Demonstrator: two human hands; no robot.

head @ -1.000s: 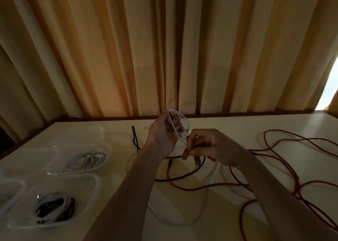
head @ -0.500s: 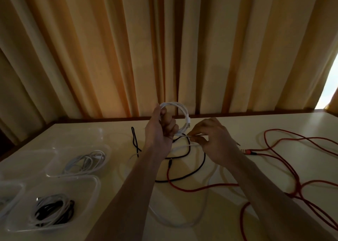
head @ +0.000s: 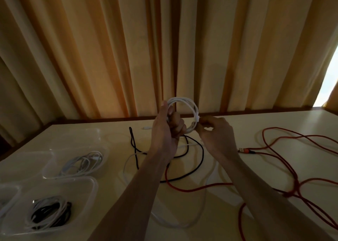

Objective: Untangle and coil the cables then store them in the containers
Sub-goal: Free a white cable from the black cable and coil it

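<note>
My left hand point(head: 164, 133) has its grip curled round the white cable coil point(head: 184, 109), raised above the table point(head: 237, 123); my right hand point(head: 214, 133) seems to pinch its far side, though dimness blurs the fingertips. Beneath my forearms a black cable point(head: 199, 160) and red cable point(head: 274, 149) sprawl. Left, two containers point(head: 91, 187) hold coiled cables.
</note>
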